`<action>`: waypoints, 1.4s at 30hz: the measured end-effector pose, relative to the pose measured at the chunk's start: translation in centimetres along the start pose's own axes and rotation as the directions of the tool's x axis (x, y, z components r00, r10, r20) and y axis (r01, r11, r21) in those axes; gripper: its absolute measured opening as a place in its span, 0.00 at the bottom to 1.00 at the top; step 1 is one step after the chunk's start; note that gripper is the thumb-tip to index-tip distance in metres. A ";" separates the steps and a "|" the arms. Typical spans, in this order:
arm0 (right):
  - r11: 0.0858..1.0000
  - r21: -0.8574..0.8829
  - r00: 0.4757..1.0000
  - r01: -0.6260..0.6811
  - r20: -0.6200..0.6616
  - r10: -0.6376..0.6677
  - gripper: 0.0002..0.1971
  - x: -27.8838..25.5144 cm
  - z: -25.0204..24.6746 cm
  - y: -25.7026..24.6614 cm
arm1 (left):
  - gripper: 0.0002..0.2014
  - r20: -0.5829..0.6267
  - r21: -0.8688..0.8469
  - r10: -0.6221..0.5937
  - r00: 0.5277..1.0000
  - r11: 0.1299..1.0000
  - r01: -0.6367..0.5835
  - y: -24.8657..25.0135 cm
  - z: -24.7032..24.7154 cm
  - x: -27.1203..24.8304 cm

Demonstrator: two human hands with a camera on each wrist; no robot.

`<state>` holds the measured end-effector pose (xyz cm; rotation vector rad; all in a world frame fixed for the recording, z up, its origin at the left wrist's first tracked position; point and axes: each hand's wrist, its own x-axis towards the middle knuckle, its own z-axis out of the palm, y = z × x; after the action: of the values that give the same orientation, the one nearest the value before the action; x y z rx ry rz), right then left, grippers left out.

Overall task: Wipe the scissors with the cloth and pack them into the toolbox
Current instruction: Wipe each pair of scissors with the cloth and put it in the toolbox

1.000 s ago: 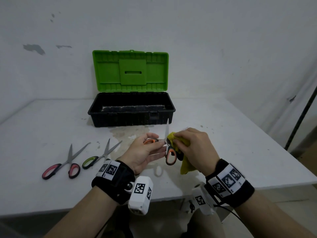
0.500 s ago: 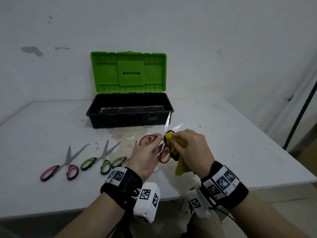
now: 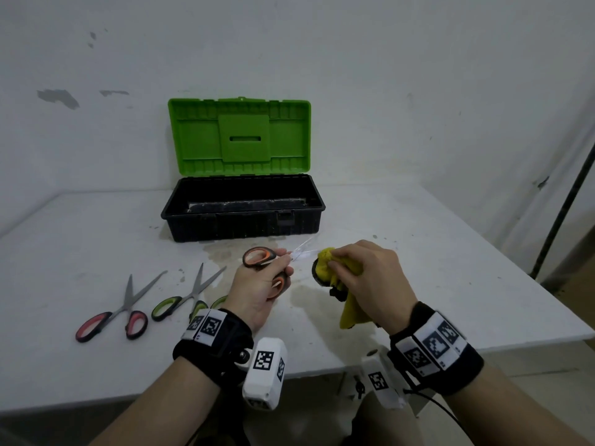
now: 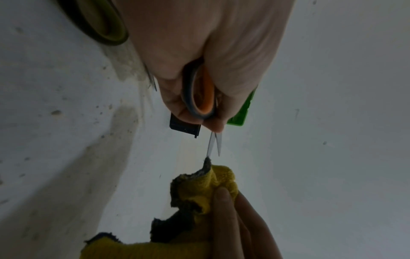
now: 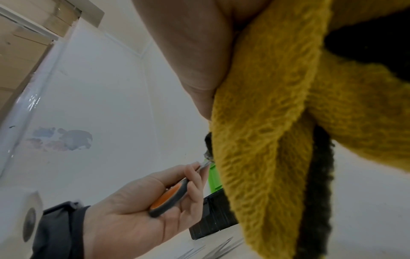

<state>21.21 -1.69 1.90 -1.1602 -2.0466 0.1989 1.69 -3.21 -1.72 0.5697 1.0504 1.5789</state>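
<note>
My left hand (image 3: 269, 278) grips the orange-handled scissors (image 3: 257, 257) by the handles, blades slightly apart and pointing right toward the cloth. In the left wrist view the orange scissors (image 4: 200, 98) end just short of the yellow cloth (image 4: 213, 185). My right hand (image 3: 370, 278) holds the bunched yellow cloth (image 3: 328, 272), dark on its underside, with a tail hanging down. The right wrist view shows the yellow cloth (image 5: 266, 122) up close and the left hand (image 5: 155, 201) around the orange scissors (image 5: 168, 199). The open toolbox (image 3: 241, 217), black with a green lid, stands behind.
On the table (image 3: 418, 252) at the left lie red-handled scissors (image 3: 112, 317) and green-handled scissors (image 3: 183, 300), with another green handle (image 3: 220, 300) partly hidden behind my left wrist. A dark pole (image 3: 563, 214) leans at the right wall. The table's front edge runs just under my wrists.
The cloth has slid off the blades toward the right. The scissors have turned from pointing up to pointing right, and my hands have drawn apart.
</note>
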 end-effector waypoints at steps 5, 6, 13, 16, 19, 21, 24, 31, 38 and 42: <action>1.000 -0.003 0.999 0.025 0.033 -0.025 0.05 -0.1 0.2 -0.5 | 0.05 -0.014 -0.006 -0.043 0.999 0.999 0.043 -0.4 0.0 0.0; 1.000 -0.005 0.999 0.028 0.036 -0.028 0.06 -0.2 0.2 -0.6 | 0.07 -0.019 -0.005 -0.044 0.999 0.999 0.044 -0.4 -0.1 0.1; 1.000 -0.009 0.999 0.029 0.035 -0.029 0.07 -0.2 0.2 -1.0 | 0.04 -0.026 0.006 -0.041 0.999 0.999 0.041 -0.6 -0.1 0.3; 0.999 -0.022 0.998 0.025 0.052 -0.024 0.08 -0.1 0.2 -1.5 | 0.05 -0.016 0.037 0.008 1.000 0.999 -0.007 -0.9 0.0 0.1; 0.999 -0.013 0.998 0.033 0.054 -0.032 0.09 0.2 0.8 -1.9 | 0.05 -0.017 0.078 0.059 0.998 0.995 -0.057 -1.2 0.5 -0.2; 0.999 -0.016 0.997 0.047 0.054 -0.046 0.09 0.5 1.5 -2.1 | 0.05 -0.029 0.112 0.099 0.995 0.989 -0.095 -1.4 0.9 -0.4; 0.995 -0.062 0.995 0.074 0.066 -0.069 0.09 0.6 2.5 -2.2 | 0.05 -0.026 0.175 0.144 0.989 0.975 -0.137 -1.7 1.3 -0.6; 0.992 -0.122 0.999 -0.019 0.048 0.024 0.10 1.5 2.2 -0.9 | 0.07 -0.013 0.190 0.149 0.989 0.971 -0.144 -2.1 1.1 -0.9; 0.983 -0.090 0.986 -0.163 -0.039 0.160 0.08 3.5 -0.8 1.3 | 0.07 -0.033 0.189 0.164 0.986 0.970 -0.155 -2.2 0.6 -0.9; 0.996 -0.090 0.999 -0.023 0.038 0.027 0.07 1.2 -0.2 -1.4 | 0.07 -0.029 0.162 0.153 0.988 0.976 -0.147 -2.2 0.8 -0.8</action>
<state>20.07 -1.56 3.39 -1.2458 -2.0945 0.1443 3.69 -3.69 -3.03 0.7432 1.1961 1.6526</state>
